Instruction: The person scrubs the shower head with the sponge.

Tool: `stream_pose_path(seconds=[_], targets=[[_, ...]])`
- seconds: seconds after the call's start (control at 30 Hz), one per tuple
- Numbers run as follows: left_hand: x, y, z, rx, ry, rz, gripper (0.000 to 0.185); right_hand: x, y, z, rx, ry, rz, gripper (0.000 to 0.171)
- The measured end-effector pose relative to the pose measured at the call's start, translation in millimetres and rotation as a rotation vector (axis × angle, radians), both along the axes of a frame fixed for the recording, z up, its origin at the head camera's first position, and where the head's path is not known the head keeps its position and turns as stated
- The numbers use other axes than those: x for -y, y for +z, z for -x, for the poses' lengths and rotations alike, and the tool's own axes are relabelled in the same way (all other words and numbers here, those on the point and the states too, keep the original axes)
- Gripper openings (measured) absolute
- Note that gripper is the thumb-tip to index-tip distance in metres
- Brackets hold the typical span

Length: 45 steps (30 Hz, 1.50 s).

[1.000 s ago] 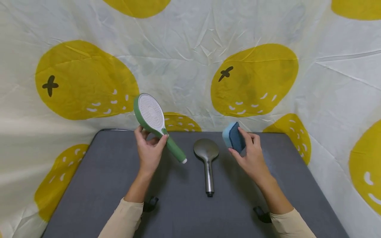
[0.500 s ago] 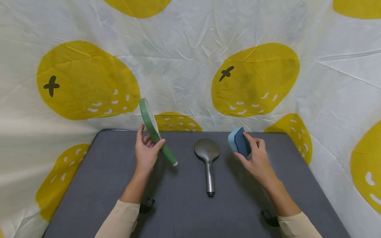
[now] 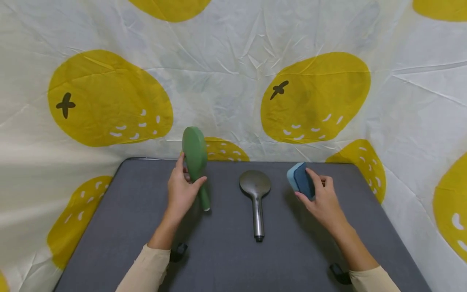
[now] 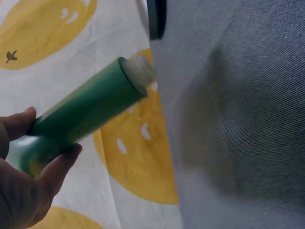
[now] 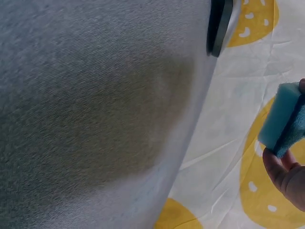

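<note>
In the head view my left hand (image 3: 181,191) holds a green shower head (image 3: 196,152) up over the table, its smooth green back toward me and its handle pointing down. The left wrist view shows the green handle (image 4: 90,102) ending in a pale threaded tip, with thumb and finger pinching near the neck. To the right, my right hand (image 3: 324,202) pinches a two-tone blue sponge (image 3: 303,181) between thumb and fingers. Light blue foam and a darker scouring side show on the sponge (image 5: 281,117) in the right wrist view. The spray face of the green shower head is hidden.
A dark metallic shower head (image 3: 257,202) lies on the grey table (image 3: 226,259) between the two hands, handle toward me. Behind the table hangs a white cloth (image 3: 219,93) printed with large yellow fruit shapes. Black straps sit at both wrists.
My left hand has turned the green shower head from its white spray face to its green back and lowered it slightly. My right hand has moved the sponge right and a little down.
</note>
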State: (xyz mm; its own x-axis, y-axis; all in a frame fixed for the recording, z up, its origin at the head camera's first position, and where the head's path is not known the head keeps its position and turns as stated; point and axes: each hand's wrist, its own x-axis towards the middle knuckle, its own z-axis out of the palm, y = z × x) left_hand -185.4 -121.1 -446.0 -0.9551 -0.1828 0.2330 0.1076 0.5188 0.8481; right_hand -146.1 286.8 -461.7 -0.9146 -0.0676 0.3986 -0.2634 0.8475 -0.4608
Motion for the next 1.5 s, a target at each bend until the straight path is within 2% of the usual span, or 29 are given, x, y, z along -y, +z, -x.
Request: stream_pose_path(seconds=[0.17,0.27,0.53,0.97,1.2,1.33,1.4,1.5], targets=[[-7.7,6.3,-1.3,0.071,-0.042,0.163,0.103,-2.6,-4.4,1.8,-0.014,-0.015,-0.038,0.084],[-13.8,5.6,-0.9,0.117,-0.049,0.241,0.102,-2.6,-6.8,2.9,-0.021,-0.016,-0.059,0.083],[-27.7,-13.8,-1.1,0.202,-0.048,0.390,0.095,-1.3,-12.3,1.7,-0.018,-0.026,-0.082,0.081],[-44.4,-40.5,4.5,0.308,-0.097,0.526,0.081,-1.7,-9.4,2.8,0.040,-0.022,-0.082,0.081],[-52.9,-41.4,4.1,0.246,-0.072,0.591,0.055,-1.0,-10.7,5.2,0.071,-0.029,-0.090,0.083],[-51.5,-40.3,3.9,0.285,-0.050,0.592,0.064,-1.5,-11.6,6.0,0.080,-0.032,-0.093,0.083],[-50.9,-41.7,2.4,0.334,-0.073,0.584,0.069,-1.8,-11.8,6.4,0.082,-0.036,-0.094,0.082],[-51.7,-44.9,0.8,0.355,-0.123,0.574,0.068,-2.0,-12.1,7.2,0.083,-0.038,-0.096,0.083]])
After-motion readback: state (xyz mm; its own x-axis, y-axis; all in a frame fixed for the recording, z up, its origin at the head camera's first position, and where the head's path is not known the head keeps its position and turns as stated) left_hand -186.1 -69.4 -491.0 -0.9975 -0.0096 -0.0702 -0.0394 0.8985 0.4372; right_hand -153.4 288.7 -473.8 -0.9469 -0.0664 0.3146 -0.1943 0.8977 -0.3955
